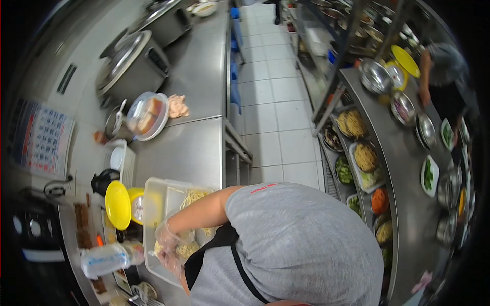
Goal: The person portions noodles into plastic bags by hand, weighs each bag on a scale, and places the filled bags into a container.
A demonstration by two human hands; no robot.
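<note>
My right hand point(166, 237), in a clear plastic glove, reaches into a translucent plastic tub point(150, 204) with its fingers closed on pale noodles. My left hand point(172, 263), also gloved, is beside it at the lower side, its fingers closed around the same noodles. A clump of yellowish noodles point(187, 249) lies against the hands. More loose noodles point(195, 198) are at the tub's far side. My grey shirt and black apron hide part of the tub and the left forearm.
A yellow scale point(137, 206) and wrapped plastic package point(106, 260) stand beside the tub. Beyond are a bowl with food point(148, 116), raw meat point(177, 105) and cookers point(133, 66). Across the tiled aisle, a counter point(380, 132) bears bowls above food trays; another person's arm point(425, 81) is there.
</note>
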